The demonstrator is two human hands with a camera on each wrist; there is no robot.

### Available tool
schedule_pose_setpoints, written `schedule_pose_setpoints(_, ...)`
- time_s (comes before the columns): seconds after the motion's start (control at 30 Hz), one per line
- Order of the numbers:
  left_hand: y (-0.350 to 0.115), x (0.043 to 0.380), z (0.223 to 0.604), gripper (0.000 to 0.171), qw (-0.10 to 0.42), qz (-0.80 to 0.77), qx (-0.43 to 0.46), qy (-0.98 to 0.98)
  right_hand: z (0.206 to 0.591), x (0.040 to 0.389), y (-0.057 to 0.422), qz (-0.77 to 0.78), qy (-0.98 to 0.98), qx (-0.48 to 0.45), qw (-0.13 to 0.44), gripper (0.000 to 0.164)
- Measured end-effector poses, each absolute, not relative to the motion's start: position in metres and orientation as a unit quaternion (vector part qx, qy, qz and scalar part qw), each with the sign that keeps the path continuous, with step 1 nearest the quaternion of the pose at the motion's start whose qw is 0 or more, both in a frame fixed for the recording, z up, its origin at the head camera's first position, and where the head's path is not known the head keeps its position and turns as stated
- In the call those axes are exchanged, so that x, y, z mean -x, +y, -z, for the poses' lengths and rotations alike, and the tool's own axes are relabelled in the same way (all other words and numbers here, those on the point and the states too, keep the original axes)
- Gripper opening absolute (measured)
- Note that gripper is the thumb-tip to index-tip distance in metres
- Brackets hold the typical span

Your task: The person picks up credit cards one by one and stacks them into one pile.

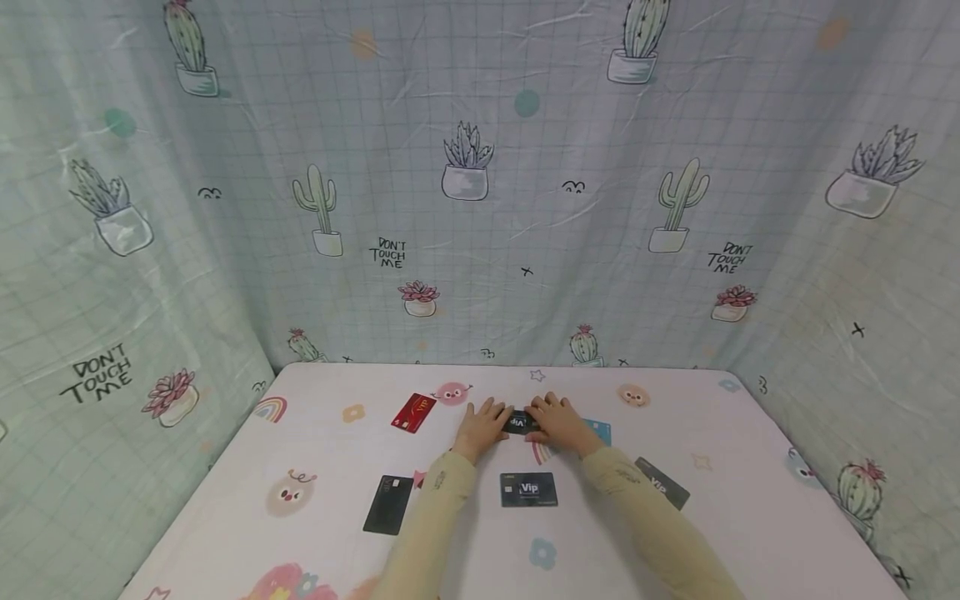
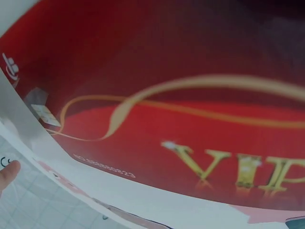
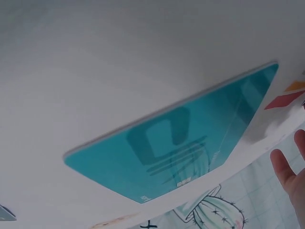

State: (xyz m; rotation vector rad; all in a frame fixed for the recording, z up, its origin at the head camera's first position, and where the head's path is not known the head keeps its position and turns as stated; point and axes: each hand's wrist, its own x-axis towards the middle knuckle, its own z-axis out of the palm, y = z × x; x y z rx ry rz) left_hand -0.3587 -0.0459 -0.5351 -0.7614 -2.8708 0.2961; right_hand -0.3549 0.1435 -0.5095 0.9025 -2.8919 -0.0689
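In the head view, a black VIP card [image 1: 519, 422] lies between both hands near the far side of the table. My left hand [image 1: 480, 429] pinches its left end with thumb and fingers, while my right hand [image 1: 561, 425] holds the right end the same way, covering part of it. A red VIP card [image 2: 200, 129] fills the left wrist view, with one left fingertip [image 2: 8, 174] at the edge. Beside the right hand, a blue card [image 3: 181, 143] lies flat, partly hidden by that hand in the head view.
Nearer on the white patterned table [image 1: 600, 542] lie a black VIP card [image 1: 528, 490] between the forearms and a plain black card [image 1: 387, 505] at the left. Another dark VIP card [image 1: 663, 483] is partly under the right sleeve. A cactus-print curtain [image 1: 480, 233] encloses the table's back and sides.
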Motion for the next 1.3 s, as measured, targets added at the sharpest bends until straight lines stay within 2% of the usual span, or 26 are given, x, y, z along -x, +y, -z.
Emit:
schedule_pose_setpoints(0.07, -0.046, 0.355, 0.531, 0.054, 0.088, -0.096, 0.258, -0.957, 0.509, 0.354, 0.143, 0.022, -0.952, -0.300, 0.058, 0.059)
schedule_pose_setpoints(0.1, -0.044, 0.350, 0.524, 0.054, 0.074, -0.097, 0.253, -0.960, 0.509, 0.354, 0.143, 0.022, -0.952, -0.299, 0.058, 0.059)
schedule_pose_setpoints(0.27, -0.045, 0.340, 0.512, 0.055, 0.106, -0.099, 0.267, -0.953, 0.508, 0.353, 0.143, 0.000, -0.952, -0.301, 0.056, 0.056)
schedule_pose_setpoints(0.43, -0.045, 0.341, 0.511, 0.060, 0.104, -0.098, 0.277, -0.950, 0.509, 0.354, 0.144, -0.051, -0.944, -0.321, 0.054, 0.052)
schedule_pose_setpoints(0.57, -0.044, 0.342, 0.511, 0.059, 0.097, -0.096, 0.277, -0.951, 0.512, 0.356, 0.146, -0.064, -0.936, -0.339, 0.075, 0.053)
schedule_pose_setpoints(0.77, -0.043, 0.342, 0.509, 0.057, 0.095, -0.105, 0.274, -0.951, 0.508, 0.352, 0.143, -0.060, -0.944, -0.317, 0.065, 0.046)
schedule_pose_setpoints(1.03, -0.043, 0.342, 0.505, 0.057, 0.102, -0.143, 0.288, -0.941, 0.508, 0.354, 0.141, -0.037, -0.955, -0.292, 0.042, 0.051)
schedule_pose_setpoints(1.3, -0.042, 0.341, 0.504, 0.058, 0.109, -0.169, 0.289, -0.936, 0.511, 0.355, 0.142, -0.049, -0.955, -0.288, 0.054, 0.054)
